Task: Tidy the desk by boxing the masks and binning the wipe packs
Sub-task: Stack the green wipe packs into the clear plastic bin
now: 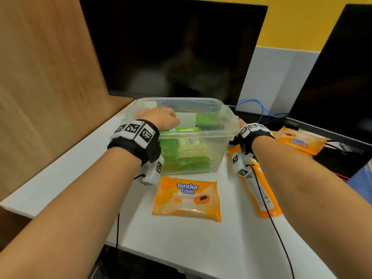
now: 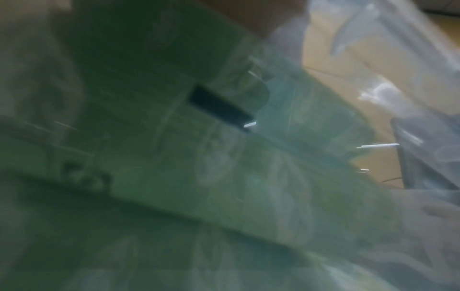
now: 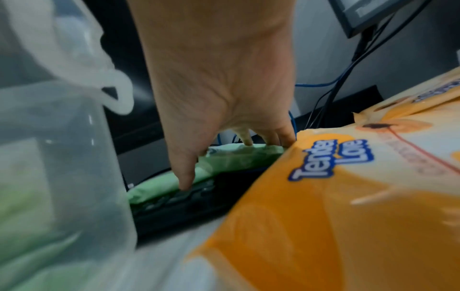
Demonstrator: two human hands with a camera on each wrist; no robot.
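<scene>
A clear plastic bin [image 1: 201,134] stands mid-desk with several green wipe packs [image 1: 187,158] stacked inside. My left hand [image 1: 159,117] reaches in over the bin's near-left rim, palm down on the top green pack; its fingers bend out of sight. The left wrist view is a green blur. My right hand [image 3: 219,159] is behind the bin's right side, mostly hidden in the head view. It pinches a green wipe pack [image 3: 231,155] lying on a black keyboard [image 3: 194,202], thumb on the near edge, fingers on the far edge.
Orange Tender Love packs lie in front of the bin [image 1: 187,198], under my right forearm [image 1: 261,198] and at the right [image 1: 302,141]. Two dark monitors [image 1: 173,47] stand behind, a wooden partition [image 1: 40,77] on the left, and a blue cable [image 1: 259,107] at the back.
</scene>
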